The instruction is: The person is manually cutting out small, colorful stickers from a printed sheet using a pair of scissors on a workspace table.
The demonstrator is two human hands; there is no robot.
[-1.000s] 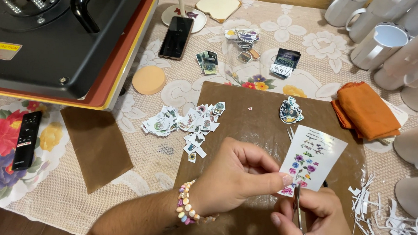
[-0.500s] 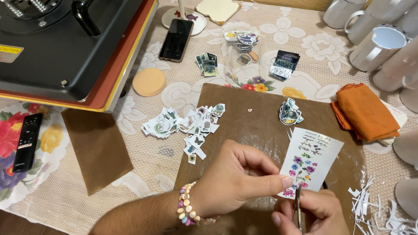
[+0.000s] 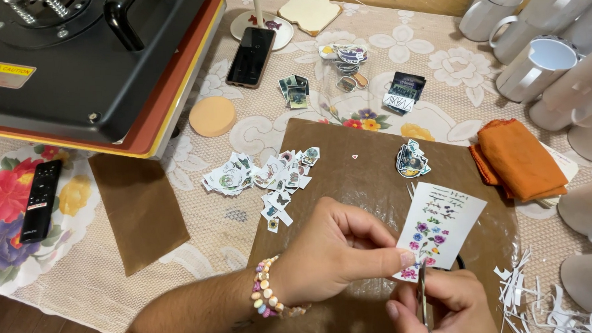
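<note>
On the left of the tabletop [image 3: 200, 257] a black press [image 3: 85, 62] was seen, with a remote [image 3: 40, 209] lying below it. A brown sheet [image 3: 370, 183] was spread in the middle, and a pile of small cut pictures [image 3: 263, 178] was found at its left edge.

The left hand [image 3: 333, 251] was closed on the low left corner of a white flower card [image 3: 440, 228], pinched between thumb and finger. The card was held just above the brown sheet, right in front of both hands. Its long side was tilted, running from low left up to the right.

The right hand [image 3: 442, 306] was placed just under the card, closed on scissors [image 3: 423, 297]. The blades were pointed up at the card's bottom edge, touching it or nearly so. The right hand was the nearer one to that edge.

Farther right, an orange cloth [image 3: 518, 160] and white mugs [image 3: 538, 63] were seen, well apart from the hands. White paper strips [image 3: 521, 290] were scattered at the low right.
</note>
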